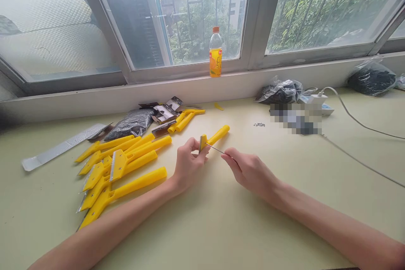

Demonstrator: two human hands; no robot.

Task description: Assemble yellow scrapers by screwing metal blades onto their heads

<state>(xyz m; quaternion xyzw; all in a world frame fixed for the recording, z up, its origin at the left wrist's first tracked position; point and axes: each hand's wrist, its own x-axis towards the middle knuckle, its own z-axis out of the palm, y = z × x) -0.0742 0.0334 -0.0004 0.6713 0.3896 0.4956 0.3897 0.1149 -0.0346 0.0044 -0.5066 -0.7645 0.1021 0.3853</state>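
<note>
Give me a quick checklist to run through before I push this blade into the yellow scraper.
1. Left hand grips the scraper head: ok.
2. Right hand fingers pinch the thin blade: ok.
3. Blade tip meets the head's slot: cannot tell, too small.
4. Scraper handle points away, free of the yellow pile: ok.
5. Small screws beyond the right hand, not within easy reach: not ok.

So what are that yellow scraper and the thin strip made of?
The scraper in the left hand looks like moulded plastic: uniform bright yellow, dull sheen. The strip pinched by the right hand seems to be metal, thin, grey and glinting, probably a blade.
</note>
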